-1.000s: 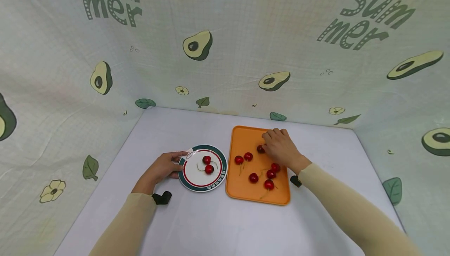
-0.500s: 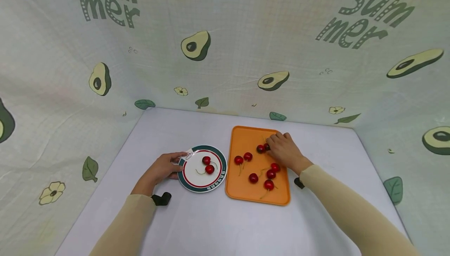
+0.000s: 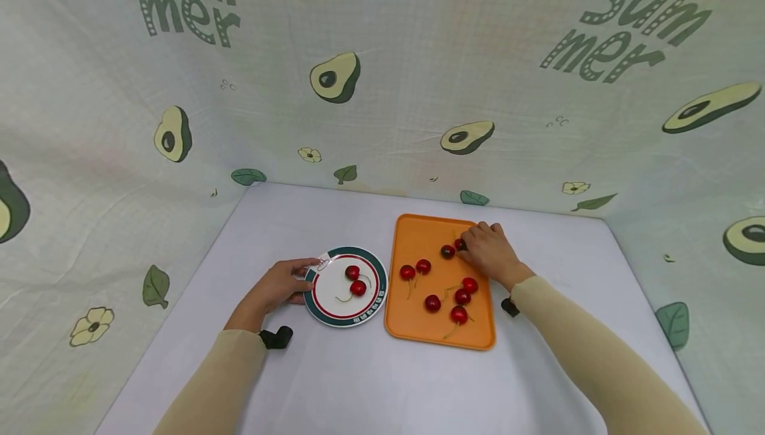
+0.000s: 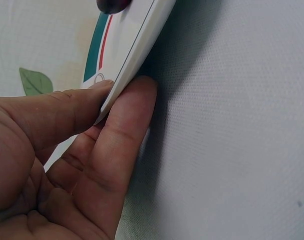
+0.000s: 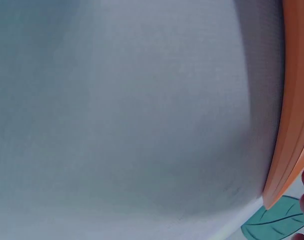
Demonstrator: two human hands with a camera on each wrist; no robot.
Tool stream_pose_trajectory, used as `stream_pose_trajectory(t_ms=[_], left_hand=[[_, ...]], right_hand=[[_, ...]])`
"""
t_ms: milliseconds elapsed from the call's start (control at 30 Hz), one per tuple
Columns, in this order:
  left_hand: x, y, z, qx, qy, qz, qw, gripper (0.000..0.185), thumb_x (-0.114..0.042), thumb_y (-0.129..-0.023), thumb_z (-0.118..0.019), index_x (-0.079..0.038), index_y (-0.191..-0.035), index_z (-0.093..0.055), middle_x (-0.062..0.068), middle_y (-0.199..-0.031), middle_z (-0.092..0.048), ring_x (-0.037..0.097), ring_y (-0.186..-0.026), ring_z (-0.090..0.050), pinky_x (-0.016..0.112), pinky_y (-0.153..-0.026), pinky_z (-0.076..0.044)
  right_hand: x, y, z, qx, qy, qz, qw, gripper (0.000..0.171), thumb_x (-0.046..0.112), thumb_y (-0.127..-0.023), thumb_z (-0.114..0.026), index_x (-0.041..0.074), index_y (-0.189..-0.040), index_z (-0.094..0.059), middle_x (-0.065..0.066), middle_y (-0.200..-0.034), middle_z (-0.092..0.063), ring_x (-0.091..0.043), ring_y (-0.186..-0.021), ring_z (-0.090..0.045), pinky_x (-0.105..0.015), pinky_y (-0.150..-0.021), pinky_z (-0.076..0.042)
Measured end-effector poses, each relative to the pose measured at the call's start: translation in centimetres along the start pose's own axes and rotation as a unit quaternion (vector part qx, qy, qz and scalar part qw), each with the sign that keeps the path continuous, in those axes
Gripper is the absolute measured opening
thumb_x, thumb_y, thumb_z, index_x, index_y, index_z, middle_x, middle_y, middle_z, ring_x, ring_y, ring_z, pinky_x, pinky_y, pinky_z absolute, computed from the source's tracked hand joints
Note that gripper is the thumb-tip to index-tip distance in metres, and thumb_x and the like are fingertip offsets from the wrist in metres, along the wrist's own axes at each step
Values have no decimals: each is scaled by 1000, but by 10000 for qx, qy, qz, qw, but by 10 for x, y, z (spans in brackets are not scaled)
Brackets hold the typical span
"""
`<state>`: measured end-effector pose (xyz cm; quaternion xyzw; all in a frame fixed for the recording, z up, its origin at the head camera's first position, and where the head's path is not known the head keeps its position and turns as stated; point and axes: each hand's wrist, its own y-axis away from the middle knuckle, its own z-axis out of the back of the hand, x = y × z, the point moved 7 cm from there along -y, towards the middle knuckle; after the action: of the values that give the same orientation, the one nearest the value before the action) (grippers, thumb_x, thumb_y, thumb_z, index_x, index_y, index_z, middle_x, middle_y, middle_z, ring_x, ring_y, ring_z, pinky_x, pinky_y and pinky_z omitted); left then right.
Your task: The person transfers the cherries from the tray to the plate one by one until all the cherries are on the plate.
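My left hand (image 3: 281,287) grips the edge of a round plate (image 3: 315,302), white with a green rim and a red ring. In the left wrist view the thumb (image 4: 66,112) lies on top of the rim and the fingers underneath. Two red cherries (image 3: 358,287) with stems lie on the plate. My right hand (image 3: 491,252) is over the upper right of an orange tray (image 3: 412,229), its fingertips pinching a dark red cherry (image 3: 459,244). Another cherry (image 3: 447,252) lies just left of it. The right wrist view catches only the tray's edge and a bit of fingers.
Several more cherries (image 3: 463,297) lie in the tray's middle and lower right, and a pair (image 3: 408,272) near its left side. Plate and tray stand side by side on a white table (image 3: 335,382). A cloth printed with avocados (image 3: 335,78) hangs behind.
My right hand has drawn back slightly to the right, bringing the cherry at its fingertips into view; that cherry and its neighbour shifted a little right. The left hand stays on the plate.
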<state>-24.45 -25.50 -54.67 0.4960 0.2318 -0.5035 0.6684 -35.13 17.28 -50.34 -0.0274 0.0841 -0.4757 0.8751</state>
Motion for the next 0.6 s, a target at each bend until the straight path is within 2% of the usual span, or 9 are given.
stream_pose_trajectory(t_ms=[233, 367, 600], left_hand=[[2, -2, -1, 42, 140, -30, 9999, 58, -1, -95, -73, -17, -149, -61, 18, -131, -55, 20, -82, -68, 31, -71, -64], [1, -1, 0, 29, 77, -61, 9999, 58, -1, -95, -73, -16, -150, -60, 18, -130, -55, 20, -83, -67, 31, -71, -64], [0, 0, 0, -15, 73, -31, 10000, 57, -2, -96, -73, -17, -150, -61, 17, -127, -56, 21, -82, -67, 31, -71, -64]], right_hand=[[-1, -2, 9, -390, 48, -139, 9991, 38, 36, -99, -74, 3, -114, -62, -14, -108, -65, -35, -103, -53, -53, -97, -45], [5, -3, 16, -644, 135, 4, 9978, 40, 37, -98, -75, 4, -112, -59, -14, -103, -60, -35, -103, -53, -53, -97, -45], [20, -10, 26, -759, 193, 180, 9968, 40, 39, -99, -72, 4, -111, -57, -13, -101, -57, -35, -103, -52, -52, -98, -45]])
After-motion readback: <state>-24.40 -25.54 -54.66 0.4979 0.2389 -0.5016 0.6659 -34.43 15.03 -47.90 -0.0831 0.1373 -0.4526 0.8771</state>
